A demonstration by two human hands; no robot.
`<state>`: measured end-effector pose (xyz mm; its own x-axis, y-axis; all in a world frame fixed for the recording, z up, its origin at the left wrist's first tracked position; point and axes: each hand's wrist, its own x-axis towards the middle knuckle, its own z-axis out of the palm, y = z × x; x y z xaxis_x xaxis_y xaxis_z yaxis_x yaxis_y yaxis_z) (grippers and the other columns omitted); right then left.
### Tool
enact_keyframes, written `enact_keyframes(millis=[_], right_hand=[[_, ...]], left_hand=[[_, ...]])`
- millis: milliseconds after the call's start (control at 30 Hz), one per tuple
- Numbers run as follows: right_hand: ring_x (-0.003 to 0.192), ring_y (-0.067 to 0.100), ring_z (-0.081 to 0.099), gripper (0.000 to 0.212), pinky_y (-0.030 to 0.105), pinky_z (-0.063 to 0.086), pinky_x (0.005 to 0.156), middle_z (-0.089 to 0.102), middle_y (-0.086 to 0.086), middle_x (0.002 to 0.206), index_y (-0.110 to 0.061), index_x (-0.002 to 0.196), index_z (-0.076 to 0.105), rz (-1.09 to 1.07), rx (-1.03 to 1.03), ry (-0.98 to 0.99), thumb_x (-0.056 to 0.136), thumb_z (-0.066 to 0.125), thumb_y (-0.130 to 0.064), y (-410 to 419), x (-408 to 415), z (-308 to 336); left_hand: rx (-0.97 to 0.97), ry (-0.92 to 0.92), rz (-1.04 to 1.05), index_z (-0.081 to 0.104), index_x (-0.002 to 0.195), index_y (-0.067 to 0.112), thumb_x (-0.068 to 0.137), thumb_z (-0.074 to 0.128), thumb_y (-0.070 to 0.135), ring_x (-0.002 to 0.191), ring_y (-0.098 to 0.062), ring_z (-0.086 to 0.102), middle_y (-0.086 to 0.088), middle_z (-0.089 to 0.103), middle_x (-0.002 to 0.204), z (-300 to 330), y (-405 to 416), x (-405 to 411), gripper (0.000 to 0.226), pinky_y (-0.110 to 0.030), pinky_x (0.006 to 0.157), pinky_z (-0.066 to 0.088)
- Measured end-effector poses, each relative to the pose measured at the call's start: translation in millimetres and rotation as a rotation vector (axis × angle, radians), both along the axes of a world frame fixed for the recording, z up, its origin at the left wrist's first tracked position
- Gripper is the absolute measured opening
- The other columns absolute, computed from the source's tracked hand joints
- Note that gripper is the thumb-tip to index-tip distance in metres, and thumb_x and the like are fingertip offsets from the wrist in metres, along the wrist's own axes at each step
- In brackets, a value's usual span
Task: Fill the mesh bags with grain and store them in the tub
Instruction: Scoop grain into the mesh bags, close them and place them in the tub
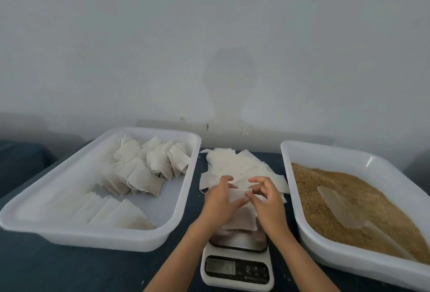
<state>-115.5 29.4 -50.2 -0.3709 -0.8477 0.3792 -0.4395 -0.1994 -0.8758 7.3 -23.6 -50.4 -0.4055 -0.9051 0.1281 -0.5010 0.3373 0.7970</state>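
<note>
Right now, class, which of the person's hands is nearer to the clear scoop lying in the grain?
Right. The right hand is beside the grain tub holding the scoop; the left hand is farther off, across the mesh bag.

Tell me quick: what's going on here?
Both hands, left and right, pinch one white mesh bag above the scale. Filled bags in left tub. Nothing blocking.

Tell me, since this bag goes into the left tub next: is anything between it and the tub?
Nothing visible. Both hands hold the bag above the scale; the tub lies open just left, with bare floor near its front.
</note>
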Motion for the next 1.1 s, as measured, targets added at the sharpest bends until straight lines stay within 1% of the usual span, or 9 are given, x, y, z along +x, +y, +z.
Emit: enact_keyframes(millis=[167, 233, 400, 567, 633, 733, 900, 1000, 1100], right_hand=[[0.082, 0.002, 0.062, 0.026, 0.010, 0.046, 0.077, 0.065, -0.008, 0.086, -0.027, 0.095, 0.058, 0.094, -0.152, -0.004, 0.084, 0.066, -0.004, 1, 16, 40], [0.084, 0.000, 0.062, 0.025, 0.008, 0.046, 0.077, 0.065, -0.016, 0.088, -0.028, 0.093, 0.059, 0.147, -0.191, 0.009, 0.084, 0.066, -0.006, -3, 30, 57], [0.090, -0.003, 0.060, 0.024, 0.007, 0.045, 0.081, 0.064, -0.017, 0.090, -0.029, 0.096, 0.058, 0.279, -0.214, 0.088, 0.086, 0.065, -0.008, -19, 73, 87], [0.091, -0.002, 0.056, 0.023, 0.011, 0.045, 0.080, 0.062, -0.012, 0.096, -0.023, 0.096, 0.057, 0.362, -0.158, 0.290, 0.093, 0.049, -0.002, -25, 118, 87], [0.085, 0.002, 0.059, 0.028, 0.020, 0.049, 0.081, 0.065, -0.009, 0.089, -0.020, 0.090, 0.062, 0.462, -0.041, 0.404, 0.091, 0.042, 0.001, -23, 132, 83], [0.087, 0.015, 0.062, 0.036, 0.033, 0.050, 0.086, 0.070, -0.001, 0.091, -0.015, 0.089, 0.069, 0.624, 0.185, 0.671, 0.085, 0.040, 0.004, -24, 150, 76], [0.096, 0.029, 0.059, 0.033, 0.034, 0.037, 0.083, 0.066, 0.010, 0.109, -0.009, 0.107, 0.070, 0.708, 0.500, 1.211, 0.090, 0.043, -0.003, -38, 172, 62], [0.086, 0.025, 0.048, 0.032, 0.036, 0.025, 0.081, 0.059, 0.009, 0.100, -0.007, 0.114, 0.064, 0.758, 0.644, 1.409, 0.093, 0.039, -0.006, -44, 180, 63], [0.091, 0.025, 0.044, 0.036, 0.035, 0.029, 0.084, 0.054, 0.013, 0.119, -0.009, 0.129, 0.054, 0.839, 0.804, 1.432, 0.096, 0.039, -0.012, -52, 187, 64]], left_hand=[[-0.197, 0.005, 0.115, 0.054, 0.097, 0.024, 0.087, 0.061, 0.033, 0.079, -0.010, 0.055, 0.008, 0.059, 0.086, 32, 12, 13, 0.015, -0.019, 0.064, 0.038], [-0.317, 0.026, 0.189, 0.049, 0.080, 0.025, 0.088, 0.058, 0.031, 0.064, -0.006, 0.047, 0.009, 0.051, 0.071, 47, 16, 25, 0.014, -0.016, 0.052, 0.030], [-0.483, -0.055, 0.367, 0.049, 0.086, 0.022, 0.090, 0.055, 0.028, 0.060, -0.012, 0.043, 0.010, 0.044, 0.064, 79, 12, 80, 0.010, -0.019, 0.047, 0.023], [-0.195, -0.153, 0.468, 0.046, 0.093, 0.020, 0.092, 0.054, 0.028, 0.089, -0.027, 0.056, 0.003, 0.052, 0.084, 84, -1, 150, 0.012, -0.031, 0.066, 0.036], [0.086, -0.119, 0.423, 0.048, 0.118, 0.013, 0.093, 0.055, 0.022, 0.105, -0.031, 0.056, -0.002, 0.051, 0.107, 79, -5, 166, 0.027, -0.037, 0.068, 0.050], [0.426, -0.122, 0.326, 0.042, 0.130, 0.010, 0.093, 0.057, 0.017, 0.091, -0.024, 0.065, -0.004, 0.053, 0.113, 64, -5, 178, 0.041, -0.035, 0.067, 0.059], [0.424, -0.421, 0.180, 0.051, 0.121, 0.018, 0.093, 0.050, 0.019, 0.096, -0.021, 0.066, -0.006, 0.063, 0.114, 47, -15, 195, 0.028, -0.031, 0.077, 0.058], [0.348, -0.613, 0.161, 0.043, 0.125, 0.021, 0.090, 0.053, 0.025, 0.080, -0.011, 0.056, 0.004, 0.056, 0.105, 43, -21, 199, 0.036, -0.021, 0.060, 0.049], [0.338, -0.633, 0.187, 0.047, 0.099, 0.023, 0.087, 0.057, 0.025, 0.076, -0.010, 0.051, 0.008, 0.049, 0.085, 36, -25, 203, 0.015, -0.017, 0.052, 0.039]])
